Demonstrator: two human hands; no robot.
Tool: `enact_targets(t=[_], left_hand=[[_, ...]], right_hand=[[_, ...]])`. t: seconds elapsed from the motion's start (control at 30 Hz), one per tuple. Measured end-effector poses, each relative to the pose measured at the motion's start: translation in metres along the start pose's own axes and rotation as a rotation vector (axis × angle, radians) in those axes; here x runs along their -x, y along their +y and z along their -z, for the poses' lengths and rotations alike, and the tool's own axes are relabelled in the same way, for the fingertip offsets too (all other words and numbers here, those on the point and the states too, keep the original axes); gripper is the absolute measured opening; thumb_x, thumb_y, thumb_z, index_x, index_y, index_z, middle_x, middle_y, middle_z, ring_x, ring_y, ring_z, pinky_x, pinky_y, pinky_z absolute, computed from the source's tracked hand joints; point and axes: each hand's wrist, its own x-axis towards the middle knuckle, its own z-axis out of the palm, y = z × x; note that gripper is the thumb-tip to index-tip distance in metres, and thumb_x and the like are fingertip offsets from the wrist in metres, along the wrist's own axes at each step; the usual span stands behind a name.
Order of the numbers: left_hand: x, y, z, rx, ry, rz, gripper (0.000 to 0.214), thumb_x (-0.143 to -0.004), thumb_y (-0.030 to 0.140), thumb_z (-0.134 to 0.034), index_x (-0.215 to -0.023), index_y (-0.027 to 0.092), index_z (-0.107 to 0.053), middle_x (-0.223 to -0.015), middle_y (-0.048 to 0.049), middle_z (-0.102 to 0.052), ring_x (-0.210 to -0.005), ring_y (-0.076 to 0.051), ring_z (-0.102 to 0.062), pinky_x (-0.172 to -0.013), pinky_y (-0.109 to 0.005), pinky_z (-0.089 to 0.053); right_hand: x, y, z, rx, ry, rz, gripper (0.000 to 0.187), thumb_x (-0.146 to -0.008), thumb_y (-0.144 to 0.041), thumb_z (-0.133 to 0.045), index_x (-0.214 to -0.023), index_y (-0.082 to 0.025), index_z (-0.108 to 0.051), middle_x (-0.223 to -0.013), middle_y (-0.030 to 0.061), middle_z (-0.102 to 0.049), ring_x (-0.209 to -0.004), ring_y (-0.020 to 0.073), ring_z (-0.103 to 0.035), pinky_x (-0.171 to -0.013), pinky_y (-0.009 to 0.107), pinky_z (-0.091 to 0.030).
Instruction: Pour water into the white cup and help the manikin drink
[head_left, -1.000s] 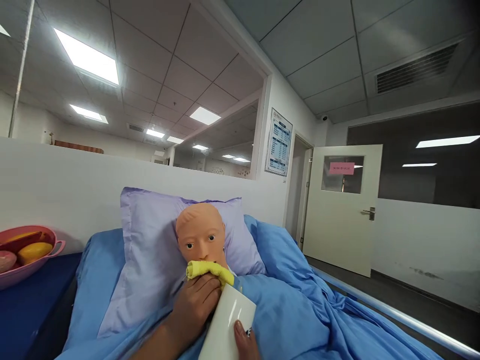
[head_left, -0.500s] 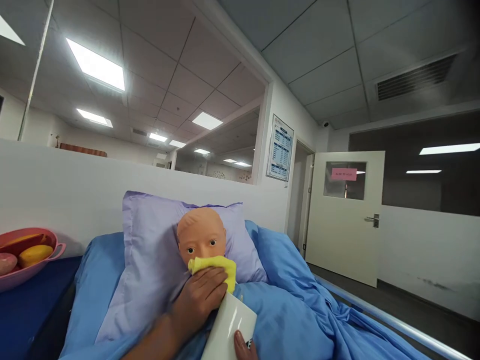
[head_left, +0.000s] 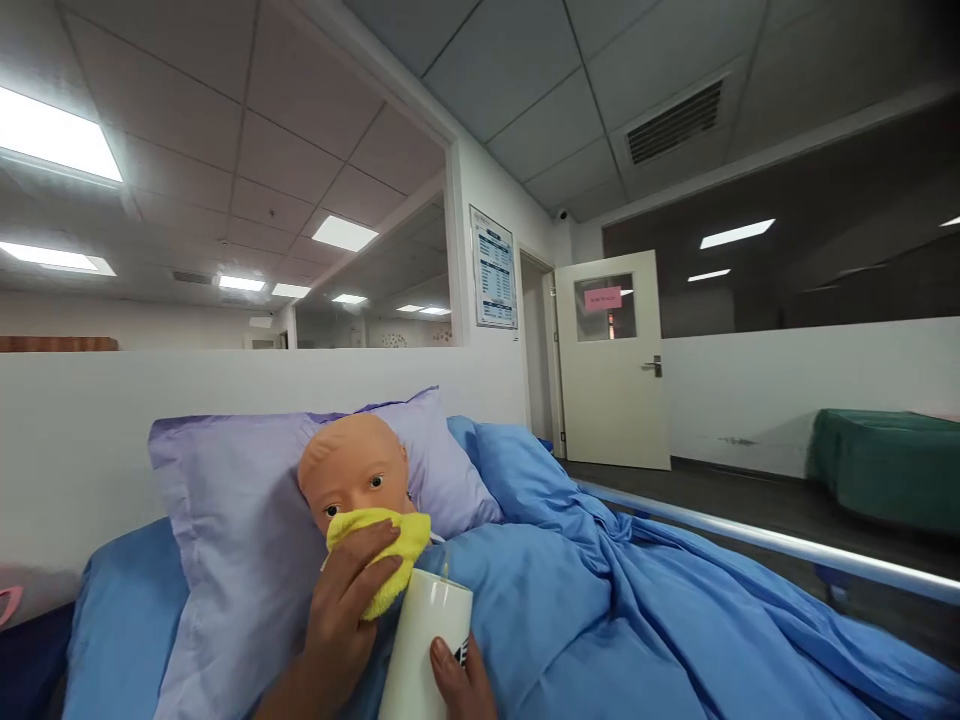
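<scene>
A training manikin's head [head_left: 349, 455] rests tilted on a lilac pillow [head_left: 232, 520]. My left hand [head_left: 349, 590] is closed on a yellow cloth [head_left: 397, 550], which lies against the manikin's lower face and covers its nose and mouth. Just to the right, my right hand [head_left: 461, 680] grips a tall white cup [head_left: 424, 640] with dark marking on its side. The cup leans slightly, its rim near the manikin's chin and the cloth. Something thin and pale pokes up behind the rim; what it is, I cannot make out.
Blue bedding [head_left: 555, 590] covers the bed, with a metal side rail [head_left: 750, 535] along the right. Part of a pink basket handle [head_left: 10, 603] shows at the left edge. Beyond stand an open door [head_left: 611, 400] and a green-covered piece of furniture [head_left: 885, 465].
The view has turned right, so the manikin and bed sit further left. My left hand has rotated more upright with the yellow cloth, which bunches differently. The right hand still holds the cup.
</scene>
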Motion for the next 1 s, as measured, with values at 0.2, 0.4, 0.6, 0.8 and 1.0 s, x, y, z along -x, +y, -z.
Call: enact_targets(t=[0.2,0.4,0.6,0.8,1.0], left_hand=[[0.016,-0.011,-0.016,-0.26,-0.197,-0.187,0.039,-0.097,0.012,-0.043,-0.133,0.01,-0.054,-0.13,-0.0123,-0.066,-0.128,-0.02,-0.057,-0.108,-0.034,-0.045],[0.041,-0.002,-0.012,-0.179,-0.138,-0.137,0.032,-0.098,0.02,-0.046,-0.126,0.011,-0.058,-0.113,-0.01,-0.074,-0.111,-0.018,-0.066,-0.103,-0.032,-0.047],[0.01,-0.005,-0.005,-0.1,-0.038,-0.066,0.046,-0.092,0.005,-0.044,-0.137,0.013,-0.051,-0.128,-0.0141,-0.065,-0.126,-0.021,-0.056,-0.108,-0.039,-0.044],[0.014,-0.012,-0.017,-0.205,-0.196,-0.202,0.039,-0.096,0.012,-0.046,-0.134,0.011,-0.054,-0.131,-0.012,-0.065,-0.129,-0.021,-0.055,-0.112,-0.035,-0.038],[0.044,0.004,-0.016,-0.122,-0.214,-0.04,0.037,-0.099,0.032,-0.046,-0.13,0.015,-0.056,-0.112,-0.0095,-0.075,-0.104,-0.018,-0.07,-0.095,-0.028,-0.053]], right_hand=[[-0.004,0.007,0.001,-0.014,-0.054,-0.008,0.06,-0.059,-0.056,-0.083,-0.105,-0.019,-0.071,-0.083,0.0065,-0.075,-0.076,0.0256,-0.069,-0.072,0.037,-0.059],[0.0,0.006,0.001,-0.036,0.003,0.01,0.067,-0.049,-0.065,-0.086,-0.094,-0.018,-0.072,-0.084,0.0062,-0.077,-0.075,0.0254,-0.069,-0.073,0.037,-0.058],[-0.002,0.01,0.003,-0.072,0.02,0.002,0.071,-0.047,-0.062,-0.088,-0.099,-0.017,-0.07,-0.085,0.0069,-0.077,-0.078,0.0266,-0.071,-0.072,0.037,-0.06],[0.003,-0.01,0.003,-0.012,-0.105,0.06,0.066,-0.061,-0.056,-0.083,-0.115,-0.02,-0.068,-0.082,0.0061,-0.075,-0.083,0.0276,-0.071,-0.08,0.041,-0.06],[0.009,-0.004,0.004,0.017,-0.112,0.006,0.076,-0.056,-0.058,-0.085,-0.118,-0.018,-0.066,-0.091,0.0081,-0.076,-0.086,0.029,-0.071,-0.078,0.042,-0.061]])
